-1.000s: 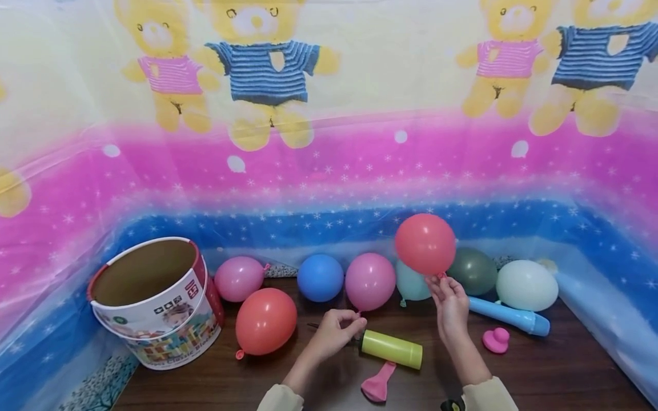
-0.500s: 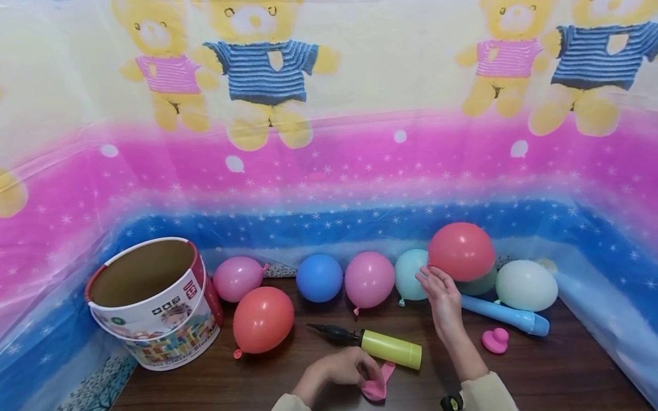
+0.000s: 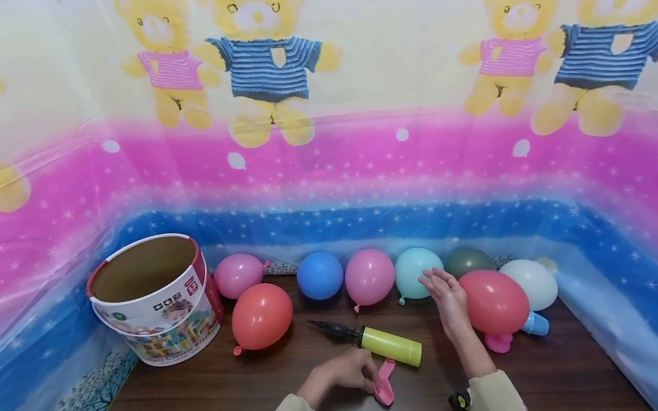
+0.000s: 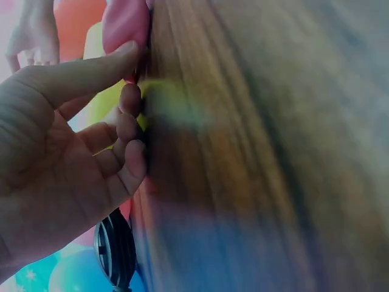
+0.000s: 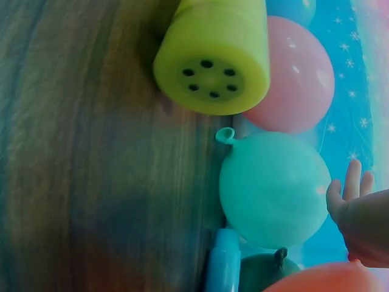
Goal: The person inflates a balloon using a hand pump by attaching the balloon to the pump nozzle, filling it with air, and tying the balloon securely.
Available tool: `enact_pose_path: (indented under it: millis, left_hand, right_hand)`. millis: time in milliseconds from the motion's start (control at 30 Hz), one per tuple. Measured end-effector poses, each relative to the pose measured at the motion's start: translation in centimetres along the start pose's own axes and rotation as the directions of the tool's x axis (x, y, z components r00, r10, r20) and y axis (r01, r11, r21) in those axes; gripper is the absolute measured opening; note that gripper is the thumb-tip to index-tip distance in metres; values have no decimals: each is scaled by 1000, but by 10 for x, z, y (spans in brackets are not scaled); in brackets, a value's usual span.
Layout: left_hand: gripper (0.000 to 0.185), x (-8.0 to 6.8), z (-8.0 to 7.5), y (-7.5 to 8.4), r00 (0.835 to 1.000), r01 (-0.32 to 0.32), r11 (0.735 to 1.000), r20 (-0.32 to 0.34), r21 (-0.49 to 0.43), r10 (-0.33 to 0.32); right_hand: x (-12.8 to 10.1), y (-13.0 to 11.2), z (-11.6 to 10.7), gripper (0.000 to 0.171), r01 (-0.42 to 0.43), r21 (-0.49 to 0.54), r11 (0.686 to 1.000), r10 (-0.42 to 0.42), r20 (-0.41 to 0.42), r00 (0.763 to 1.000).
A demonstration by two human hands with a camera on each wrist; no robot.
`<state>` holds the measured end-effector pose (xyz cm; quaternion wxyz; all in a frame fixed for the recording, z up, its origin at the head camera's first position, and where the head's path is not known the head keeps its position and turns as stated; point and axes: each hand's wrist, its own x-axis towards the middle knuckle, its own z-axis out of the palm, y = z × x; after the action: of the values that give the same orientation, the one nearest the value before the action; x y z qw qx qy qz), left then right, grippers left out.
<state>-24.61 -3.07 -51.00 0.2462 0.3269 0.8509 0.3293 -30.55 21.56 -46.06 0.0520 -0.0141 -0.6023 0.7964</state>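
Our left hand (image 3: 339, 374) pinches the neck of the limp pink balloon (image 3: 383, 383), which lies flat on the desk (image 3: 205, 382) right at that grip, thumb on top and fingers curled under. Just beyond the grip lies the yellow hand pump (image 3: 382, 345), its black nozzle pointing left. Our right hand (image 3: 446, 297) holds nothing, its fingers spread loosely; the coral balloon (image 3: 494, 302) sits just to its right, the teal balloon (image 3: 415, 271) just behind its fingertips.
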Motion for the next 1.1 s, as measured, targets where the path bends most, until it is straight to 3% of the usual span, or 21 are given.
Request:
enact_pose_path:
  millis: [133,300,500,733,933,1000,1100]
  left_hand:
    - [8,-3,-4,1,997,65,980,-32,-187,-72]
    - [18,-9,-17,0,987,69,963,-124,-260,-104]
    - [32,-14,-31,-5,958,74,969,-254,-237,-136]
    - [37,-16,-33,-8,921,183,983,-352,7,-168]
    - [19,-21,-34,-6,917,259,965,-324,40,-233]
    - [15,-22,-34,-5,917,286,957,-302,46,-259]
    - [15,-20,-31,-6,918,302,950,-293,78,-267]
  right_hand:
    - [-4,5,-2,51,-39,-70,997,42,37,998]
    - [-7,16,1,50,-89,-168,982,103,75,992]
    - [-11,31,7,48,-123,-276,953,158,107,982]
    - [-17,48,15,46,-82,-441,894,205,238,949]
    - [-19,52,16,49,-62,-599,798,323,339,884]
    - [-20,53,15,50,-34,-654,756,377,392,839]
    - [-20,53,12,56,60,-716,696,441,492,750]
